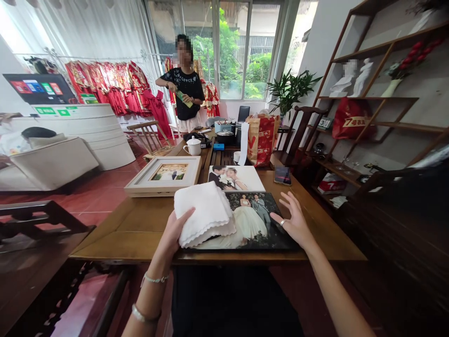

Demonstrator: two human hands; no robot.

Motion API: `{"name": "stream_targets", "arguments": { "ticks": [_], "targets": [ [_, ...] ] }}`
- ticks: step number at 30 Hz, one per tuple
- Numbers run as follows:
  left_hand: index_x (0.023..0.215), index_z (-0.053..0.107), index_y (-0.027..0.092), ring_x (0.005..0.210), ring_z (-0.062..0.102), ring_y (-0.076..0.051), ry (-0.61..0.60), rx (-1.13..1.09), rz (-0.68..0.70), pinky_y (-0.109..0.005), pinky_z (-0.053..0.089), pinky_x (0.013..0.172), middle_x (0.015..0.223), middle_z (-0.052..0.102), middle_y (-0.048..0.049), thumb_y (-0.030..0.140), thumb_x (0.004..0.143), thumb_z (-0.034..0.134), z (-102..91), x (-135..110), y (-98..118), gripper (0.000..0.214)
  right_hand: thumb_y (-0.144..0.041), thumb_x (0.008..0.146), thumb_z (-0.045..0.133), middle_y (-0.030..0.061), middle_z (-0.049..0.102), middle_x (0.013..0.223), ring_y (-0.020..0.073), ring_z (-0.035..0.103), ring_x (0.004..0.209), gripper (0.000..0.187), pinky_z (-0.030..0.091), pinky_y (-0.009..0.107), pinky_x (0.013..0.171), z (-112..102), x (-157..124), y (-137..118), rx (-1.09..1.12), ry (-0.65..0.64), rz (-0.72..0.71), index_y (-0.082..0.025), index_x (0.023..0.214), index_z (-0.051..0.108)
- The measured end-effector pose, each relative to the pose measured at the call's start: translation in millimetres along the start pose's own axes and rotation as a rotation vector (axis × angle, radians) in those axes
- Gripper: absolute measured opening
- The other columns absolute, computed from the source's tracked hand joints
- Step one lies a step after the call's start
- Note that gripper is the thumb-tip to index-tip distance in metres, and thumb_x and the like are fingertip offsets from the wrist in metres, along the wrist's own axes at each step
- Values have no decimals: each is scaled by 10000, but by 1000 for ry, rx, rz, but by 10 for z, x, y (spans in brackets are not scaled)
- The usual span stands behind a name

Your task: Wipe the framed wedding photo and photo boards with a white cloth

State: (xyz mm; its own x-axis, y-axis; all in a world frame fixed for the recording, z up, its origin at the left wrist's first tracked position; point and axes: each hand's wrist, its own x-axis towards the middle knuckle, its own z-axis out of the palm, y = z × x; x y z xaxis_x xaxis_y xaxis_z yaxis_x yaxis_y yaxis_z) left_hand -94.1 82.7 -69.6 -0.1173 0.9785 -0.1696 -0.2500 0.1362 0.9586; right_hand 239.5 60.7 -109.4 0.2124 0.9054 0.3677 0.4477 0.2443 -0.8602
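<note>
My left hand [174, 234] grips a folded white towel [205, 211] by its near edge, and the towel rests on the left part of a glossy dark wedding photo [259, 220]. That photo lies flat at the front of the wooden table [140, 224]. My right hand [294, 220] lies open with spread fingers on the photo's right edge, a ring on one finger. Behind it lies a second wedding photo [242, 178], pale in tone.
A framed picture [164, 174] sits at the left of the table, a phone [282, 175] at the right. Farther back stand a white teapot [192, 146], a red bag [264, 139] and tea ware. A person [185, 89] stands by red dresses [115, 86]. Shelves [372, 98] line the right wall.
</note>
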Motion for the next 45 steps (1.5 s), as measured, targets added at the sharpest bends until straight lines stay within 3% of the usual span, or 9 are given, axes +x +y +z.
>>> {"name": "stream_targets", "arguments": {
  "ticks": [10, 14, 18, 22, 26, 29, 35, 40, 45],
  "targets": [
    [1396, 332, 220, 1224, 469, -276, -107, 602, 429, -420, 373, 1027, 1381, 449, -107, 326, 746, 676, -58, 86, 57, 743, -366, 819, 596, 74, 536, 1362, 251, 484, 1268, 338, 339, 469, 1084, 127, 18, -111, -83, -270, -160, -257, 1136, 637],
    [1119, 614, 211, 1077, 563, -274, -360, 791, 440, -423, 414, 971, 1157, 616, -56, 333, 772, 594, -3, 127, 280, 368, -363, 815, 600, 71, 526, 1373, 258, 483, 1269, 341, 345, 482, 1080, 90, 10, -135, -102, -262, -159, -262, 1138, 641],
    [1313, 467, 267, 1109, 548, -254, -551, 607, 315, -319, 484, 866, 1297, 534, -54, 330, 715, 670, 27, 216, 418, 634, -368, 812, 603, 67, 535, 1365, 261, 495, 1258, 334, 352, 483, 1076, 63, 40, -116, -107, -251, -168, -266, 1127, 650],
    [1289, 466, 188, 922, 608, -238, -388, 634, 308, -306, 502, 755, 1060, 641, -67, 325, 656, 720, 116, 215, 506, 696, -365, 817, 599, 64, 540, 1361, 255, 497, 1256, 329, 351, 474, 1079, 42, 74, -66, -113, -261, -164, -263, 1126, 650],
    [915, 586, 163, 797, 565, -194, -178, 840, 780, -271, 452, 727, 854, 610, -22, 238, 699, 617, 206, -40, 608, 231, -374, 817, 602, 71, 541, 1359, 257, 502, 1252, 332, 348, 479, 1079, 63, 65, -22, -111, -256, -169, -258, 1125, 648],
    [828, 527, 192, 822, 537, -195, -162, 1091, 944, -273, 427, 722, 877, 562, -28, 60, 634, 482, 275, -280, 543, 239, -376, 815, 603, 71, 549, 1351, 262, 509, 1245, 325, 349, 490, 1076, 81, 43, -28, -105, -246, -175, -261, 1115, 653],
    [917, 506, 221, 907, 511, -270, -314, 1602, 794, -340, 432, 690, 991, 547, -75, 51, 582, 524, 496, -450, 137, 377, -358, 819, 594, 73, 554, 1346, 259, 510, 1245, 310, 351, 487, 1076, 52, 42, -39, -109, -252, -184, -258, 1105, 657],
    [1179, 531, 226, 1001, 495, -335, -335, 1640, 833, -442, 434, 799, 1080, 530, -133, 420, 721, 666, 602, -385, 71, 515, -357, 821, 592, 70, 552, 1347, 248, 512, 1244, 301, 351, 468, 1081, 79, 51, -2, -107, -247, -188, -255, 1096, 657],
    [1425, 322, 253, 1349, 241, -368, -607, 1524, 927, -541, 244, 1044, 1464, 313, -140, 361, 765, 622, 531, -151, 6, 733, -360, 821, 594, 74, 557, 1342, 252, 517, 1238, 301, 348, 478, 1081, 110, 57, 17, -115, -248, -194, -254, 1097, 655]
  ]
}}
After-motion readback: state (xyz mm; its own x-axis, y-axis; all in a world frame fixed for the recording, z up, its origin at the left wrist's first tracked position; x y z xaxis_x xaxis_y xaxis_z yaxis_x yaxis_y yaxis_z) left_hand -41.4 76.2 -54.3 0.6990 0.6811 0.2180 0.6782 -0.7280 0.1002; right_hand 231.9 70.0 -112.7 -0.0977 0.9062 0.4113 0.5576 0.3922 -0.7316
